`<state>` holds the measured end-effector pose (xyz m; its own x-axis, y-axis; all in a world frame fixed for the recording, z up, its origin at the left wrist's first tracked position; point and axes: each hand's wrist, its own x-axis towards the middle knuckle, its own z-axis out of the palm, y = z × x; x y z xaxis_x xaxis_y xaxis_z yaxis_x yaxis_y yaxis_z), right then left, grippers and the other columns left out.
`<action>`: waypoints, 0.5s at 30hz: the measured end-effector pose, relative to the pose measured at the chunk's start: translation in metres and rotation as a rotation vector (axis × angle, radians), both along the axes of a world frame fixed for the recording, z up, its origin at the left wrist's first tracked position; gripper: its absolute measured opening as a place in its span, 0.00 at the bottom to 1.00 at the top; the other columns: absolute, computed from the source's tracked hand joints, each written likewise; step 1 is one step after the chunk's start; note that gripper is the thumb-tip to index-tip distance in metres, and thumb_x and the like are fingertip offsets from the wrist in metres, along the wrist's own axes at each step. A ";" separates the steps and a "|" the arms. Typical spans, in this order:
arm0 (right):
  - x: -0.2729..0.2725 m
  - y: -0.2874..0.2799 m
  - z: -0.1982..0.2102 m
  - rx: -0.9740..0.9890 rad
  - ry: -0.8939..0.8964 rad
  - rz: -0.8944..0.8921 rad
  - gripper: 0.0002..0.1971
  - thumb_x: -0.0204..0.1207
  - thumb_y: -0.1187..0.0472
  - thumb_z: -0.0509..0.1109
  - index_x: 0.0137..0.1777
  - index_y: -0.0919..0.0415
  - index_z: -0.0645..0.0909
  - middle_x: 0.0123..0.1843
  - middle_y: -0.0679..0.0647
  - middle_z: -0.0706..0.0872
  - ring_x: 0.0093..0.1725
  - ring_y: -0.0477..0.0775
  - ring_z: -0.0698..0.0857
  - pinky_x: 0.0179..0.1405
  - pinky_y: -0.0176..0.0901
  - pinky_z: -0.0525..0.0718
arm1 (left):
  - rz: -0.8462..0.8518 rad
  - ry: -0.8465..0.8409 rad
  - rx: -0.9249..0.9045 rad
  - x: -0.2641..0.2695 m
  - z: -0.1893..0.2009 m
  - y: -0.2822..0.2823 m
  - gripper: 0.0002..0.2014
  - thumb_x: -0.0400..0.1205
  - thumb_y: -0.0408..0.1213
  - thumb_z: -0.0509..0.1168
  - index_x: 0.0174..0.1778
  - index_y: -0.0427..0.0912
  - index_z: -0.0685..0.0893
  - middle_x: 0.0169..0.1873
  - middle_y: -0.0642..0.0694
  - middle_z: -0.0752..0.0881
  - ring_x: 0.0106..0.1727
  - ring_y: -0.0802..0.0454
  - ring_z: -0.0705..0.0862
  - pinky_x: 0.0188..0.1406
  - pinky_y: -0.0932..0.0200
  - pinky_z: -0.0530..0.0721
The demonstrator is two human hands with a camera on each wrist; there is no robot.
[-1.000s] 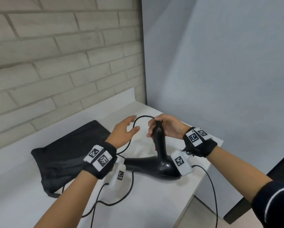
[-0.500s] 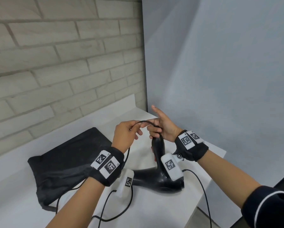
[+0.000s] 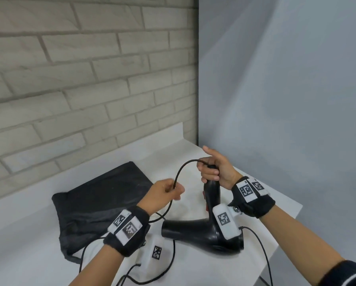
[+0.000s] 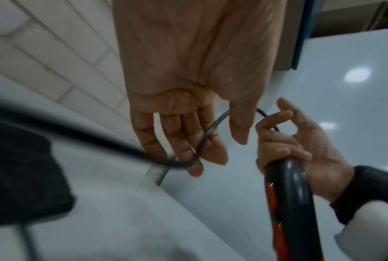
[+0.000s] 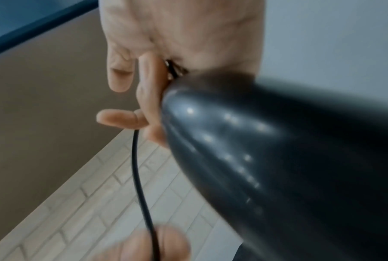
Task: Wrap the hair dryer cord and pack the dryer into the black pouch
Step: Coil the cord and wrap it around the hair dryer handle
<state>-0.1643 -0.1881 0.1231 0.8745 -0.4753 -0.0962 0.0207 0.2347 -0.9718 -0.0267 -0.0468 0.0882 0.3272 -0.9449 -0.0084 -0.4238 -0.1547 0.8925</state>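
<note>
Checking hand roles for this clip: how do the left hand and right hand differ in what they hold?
The left hand pinches the thin cord in its fingers; the right hand wraps the hair dryer handle's upper end. The left sits lower, near the black pouch; the right is higher. Both wear black wristbands.
</note>
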 end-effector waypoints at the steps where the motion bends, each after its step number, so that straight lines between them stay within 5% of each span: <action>1: -0.001 -0.002 -0.001 0.021 -0.017 -0.004 0.26 0.69 0.39 0.57 0.24 0.61 0.80 0.11 0.45 0.57 0.12 0.45 0.59 0.26 0.39 0.76 | -0.022 0.008 0.038 0.002 -0.006 0.007 0.06 0.82 0.35 0.62 0.43 0.38 0.83 0.28 0.49 0.83 0.27 0.67 0.81 0.35 0.77 0.76; 5: -0.005 -0.004 -0.007 0.036 -0.050 -0.017 0.24 0.73 0.42 0.58 0.30 0.61 0.84 0.15 0.49 0.65 0.18 0.50 0.71 0.36 0.46 0.82 | 0.103 0.180 -0.025 0.012 -0.013 0.028 0.12 0.85 0.31 0.56 0.38 0.37 0.82 0.22 0.45 0.75 0.25 0.52 0.81 0.29 0.67 0.79; 8: -0.003 0.003 -0.014 -0.036 0.033 -0.044 0.21 0.79 0.46 0.60 0.33 0.60 0.80 0.18 0.52 0.75 0.27 0.53 0.82 0.37 0.48 0.81 | 0.221 0.172 -0.110 0.017 -0.007 0.027 0.12 0.85 0.33 0.55 0.38 0.36 0.80 0.24 0.42 0.76 0.19 0.55 0.78 0.21 0.67 0.78; 13: 0.008 0.014 -0.018 -0.084 0.059 -0.122 0.22 0.81 0.48 0.59 0.28 0.59 0.72 0.11 0.47 0.62 0.17 0.47 0.75 0.51 0.55 0.83 | 0.298 0.148 -0.130 0.009 -0.001 0.016 0.10 0.86 0.34 0.53 0.41 0.39 0.78 0.24 0.40 0.82 0.16 0.52 0.77 0.16 0.63 0.75; 15: 0.008 0.013 -0.016 -0.068 0.055 -0.106 0.23 0.82 0.48 0.57 0.27 0.60 0.73 0.10 0.47 0.60 0.15 0.47 0.72 0.48 0.51 0.85 | 0.323 0.079 -0.145 0.005 -0.002 0.012 0.09 0.85 0.35 0.54 0.44 0.40 0.78 0.23 0.41 0.80 0.14 0.53 0.73 0.13 0.64 0.70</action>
